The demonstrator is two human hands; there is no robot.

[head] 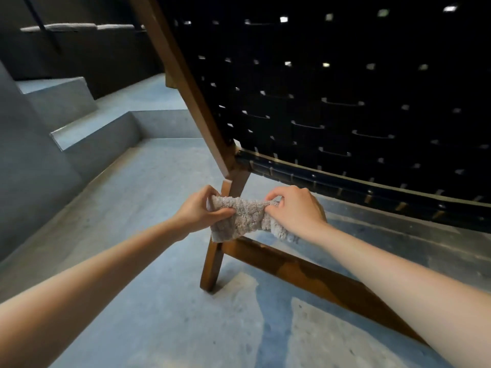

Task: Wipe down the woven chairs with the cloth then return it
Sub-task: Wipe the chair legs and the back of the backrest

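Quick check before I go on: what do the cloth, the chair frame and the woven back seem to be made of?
The cloth: grey terry or microfibre, judging by its nubby looped pile. The chair frame: wood with a brown stain and slight sheen, with worn patches low down. The woven back: flat black straps, leather or synthetic, cannot tell which; light shows through the gaps.

One camera sat on the person's head and looked forward and down. It was close to the woven chair, with the floor filling the lower left of its wide view.
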